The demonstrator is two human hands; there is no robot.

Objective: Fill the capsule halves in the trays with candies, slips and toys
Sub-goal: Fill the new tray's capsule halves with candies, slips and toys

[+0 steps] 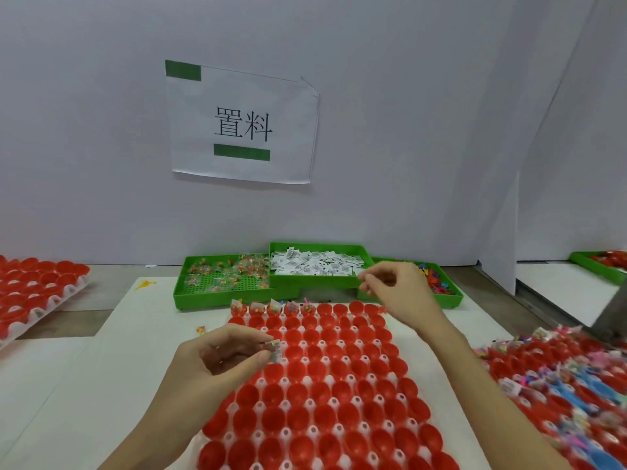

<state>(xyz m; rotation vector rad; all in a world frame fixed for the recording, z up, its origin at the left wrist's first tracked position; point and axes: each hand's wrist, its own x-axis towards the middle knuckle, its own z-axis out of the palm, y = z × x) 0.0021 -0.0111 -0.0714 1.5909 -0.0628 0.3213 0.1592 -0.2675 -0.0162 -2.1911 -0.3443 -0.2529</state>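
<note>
A white tray point(305, 381) of red capsule halves lies in front of me; several halves in its far row hold candy packets and slips. My left hand point(220, 354) pinches a small candy packet with a slip point(274, 351) over the tray's left side. My right hand point(397, 290) hovers at the far right corner of the tray, near the green bins, fingers curled; whether it holds anything is unclear. Green bins behind hold candy packets point(227, 273), paper slips point(315, 262) and coloured toys point(437, 279).
A filled tray point(556, 378) of capsule halves with toys and slips sits at the right. Another tray of red halves point(37, 290) lies at the left. A green bin point(600, 262) stands far right. A paper sign point(242, 123) hangs on the wall behind.
</note>
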